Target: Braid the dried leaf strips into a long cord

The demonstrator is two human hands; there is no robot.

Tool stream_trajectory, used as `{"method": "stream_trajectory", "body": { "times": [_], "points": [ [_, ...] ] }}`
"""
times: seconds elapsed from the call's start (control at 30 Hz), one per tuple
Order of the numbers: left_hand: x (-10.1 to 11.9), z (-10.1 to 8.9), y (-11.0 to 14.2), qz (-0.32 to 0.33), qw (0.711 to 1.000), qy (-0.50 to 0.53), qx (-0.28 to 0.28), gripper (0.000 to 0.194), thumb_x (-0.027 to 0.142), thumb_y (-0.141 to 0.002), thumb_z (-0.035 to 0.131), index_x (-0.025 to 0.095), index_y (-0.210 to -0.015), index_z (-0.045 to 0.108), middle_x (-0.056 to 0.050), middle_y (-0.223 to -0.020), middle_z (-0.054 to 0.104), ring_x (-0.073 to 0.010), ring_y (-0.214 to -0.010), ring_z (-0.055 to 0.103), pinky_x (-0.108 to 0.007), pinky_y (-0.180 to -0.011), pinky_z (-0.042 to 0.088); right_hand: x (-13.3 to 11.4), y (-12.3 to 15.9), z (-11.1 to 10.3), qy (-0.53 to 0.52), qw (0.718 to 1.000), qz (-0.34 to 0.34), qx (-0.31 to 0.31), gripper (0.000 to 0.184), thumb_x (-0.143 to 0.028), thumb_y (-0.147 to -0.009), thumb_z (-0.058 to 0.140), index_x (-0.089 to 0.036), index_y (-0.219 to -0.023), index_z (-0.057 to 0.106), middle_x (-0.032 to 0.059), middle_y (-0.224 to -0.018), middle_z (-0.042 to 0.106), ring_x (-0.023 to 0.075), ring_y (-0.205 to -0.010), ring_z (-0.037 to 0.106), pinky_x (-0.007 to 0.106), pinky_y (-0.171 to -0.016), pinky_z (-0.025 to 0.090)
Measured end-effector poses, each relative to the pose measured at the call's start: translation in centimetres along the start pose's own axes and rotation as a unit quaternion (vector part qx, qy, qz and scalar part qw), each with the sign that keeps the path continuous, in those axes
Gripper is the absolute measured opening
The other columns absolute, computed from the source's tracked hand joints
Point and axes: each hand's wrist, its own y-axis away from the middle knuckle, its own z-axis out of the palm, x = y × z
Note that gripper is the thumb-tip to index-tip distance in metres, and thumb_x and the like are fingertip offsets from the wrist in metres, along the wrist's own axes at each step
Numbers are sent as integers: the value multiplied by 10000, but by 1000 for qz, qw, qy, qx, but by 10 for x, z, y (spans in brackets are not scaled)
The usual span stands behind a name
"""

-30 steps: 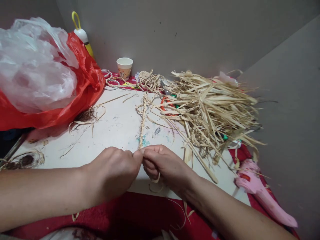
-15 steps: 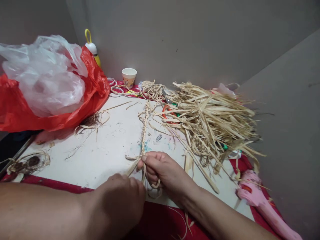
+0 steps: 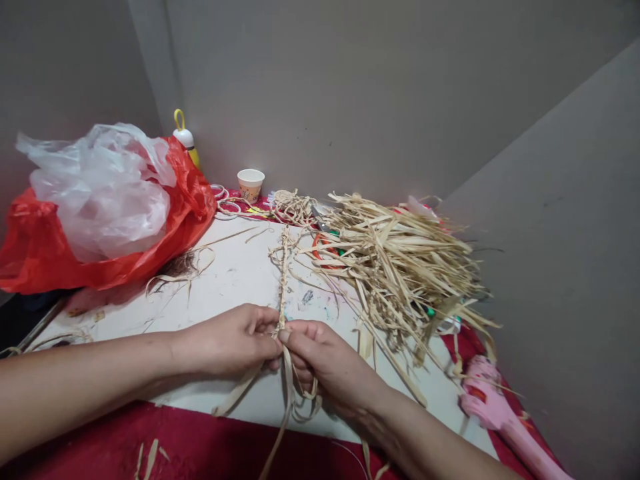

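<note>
A thin braid of pale dried straw runs down the middle of the white board toward me. At its near end my left hand and my right hand meet, both closed. The right thumb and fingers pinch the braid's working end. Against its left side, the left fingers and thumb are pinched together on the strands. Loose flat strands hang below both hands over the board's front edge. One curls round beneath the right fingers.
A large heap of dried straw covers the right side, with orange-handled scissors beside it. A pink glue gun lies at right. Red and clear plastic bags, a paper cup and a yellow-topped bottle stand at left and back.
My left hand has moved up from lower down, where it was pulling a strand, to the braid's end beside the right hand. The view has tilted up slightly.
</note>
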Motion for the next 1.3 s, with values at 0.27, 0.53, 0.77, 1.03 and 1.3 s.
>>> {"method": "stream_trajectory", "body": {
  "times": [0.27, 0.53, 0.77, 1.03, 1.3],
  "points": [
    [-6, -1, -5, -29, 1000, 9, -5, 158, 161, -754, 404, 145, -654, 525, 32, -611, 458, -78, -566, 379, -195, -554, 332, -3, -1, -7, 169, 986, -11, 1, 278, -342, -870, 482, -137, -695, 552, -75, -445, 363, 41, -389, 274, 183, -402, 222],
    [-15, 1, -1, -14, 988, -139, 67, 250, 234, -838, 350, 173, -725, 565, 21, -672, 530, -109, -648, 452, -217, -623, 370, -4, 0, -4, 245, 969, 3, 22, 225, -297, -883, 417, -169, -727, 518, -70, -461, 369, 61, -391, 341, 194, -428, 274],
    [-15, -4, -9, -58, 996, 68, -31, 264, 320, -845, 415, 145, -711, 560, 28, -629, 464, -84, -573, 362, -193, -526, 311, -3, 3, -4, 475, 868, -142, 34, 262, -269, -919, 341, -181, -688, 427, -12, -611, 475, 99, -561, 410, 230, -563, 315],
    [-25, 3, -12, -73, 990, 115, 27, 289, 299, -824, 442, 152, -576, 453, 46, -543, 388, -65, -509, 292, -204, -474, 234, -4, 8, -3, 607, 787, -102, 46, 253, -281, -928, 294, -188, -791, 485, 57, -747, 607, 151, -648, 526, 270, -610, 313],
    [-25, 6, -9, -64, 995, 57, 43, 265, 274, -819, 411, 171, -576, 396, 74, -499, 271, -59, -471, 208, -214, -436, 158, -13, 17, -8, 531, 836, -116, 76, 285, -283, -876, 392, -187, -608, 401, -21, -539, 394, 100, -512, 352, 241, -514, 257]
  ]
}}
